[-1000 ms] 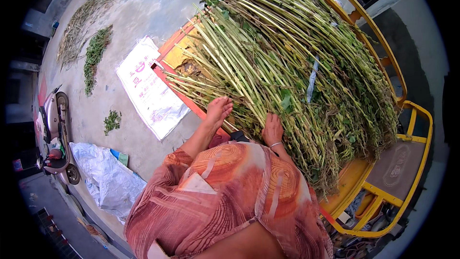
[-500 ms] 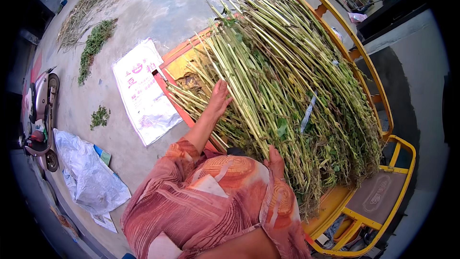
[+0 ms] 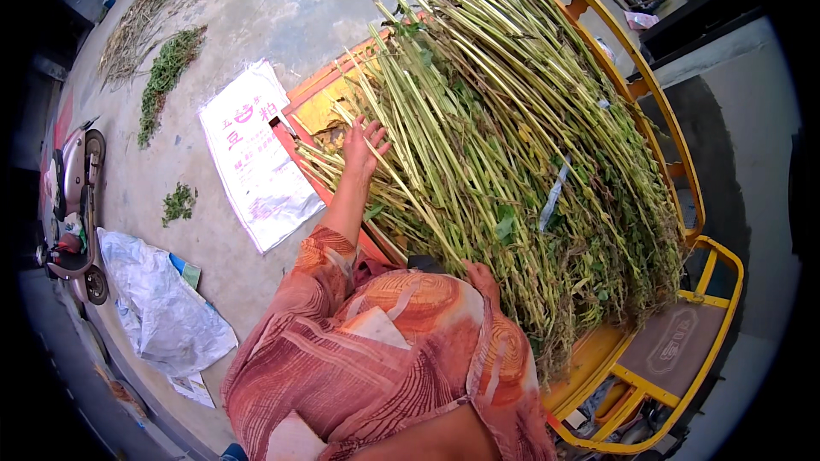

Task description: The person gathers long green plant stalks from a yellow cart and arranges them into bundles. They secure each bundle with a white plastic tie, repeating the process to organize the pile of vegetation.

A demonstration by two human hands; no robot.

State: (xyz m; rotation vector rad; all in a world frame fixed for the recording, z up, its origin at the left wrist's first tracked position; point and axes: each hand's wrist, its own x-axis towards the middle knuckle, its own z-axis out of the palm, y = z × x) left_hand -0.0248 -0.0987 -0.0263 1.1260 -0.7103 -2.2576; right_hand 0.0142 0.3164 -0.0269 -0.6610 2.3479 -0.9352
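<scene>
Both hands shifted: left hand point(image 3: 363, 147) reached farther up the stalks point(image 3: 512, 145), grip spread; right hand point(image 3: 483, 277) grip hidden.

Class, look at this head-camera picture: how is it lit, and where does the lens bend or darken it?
Head view: soft, even daylight, no glare; the cart rail curves from fisheye bending; corners are black; the stalks and left hand look sharp.

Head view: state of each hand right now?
Left hand: open, fingers spread, resting on the pile of long green plant stalks, holding nothing.
Right hand: at the stalk pile's near edge, mostly hidden by the sleeve; cannot tell.
</scene>
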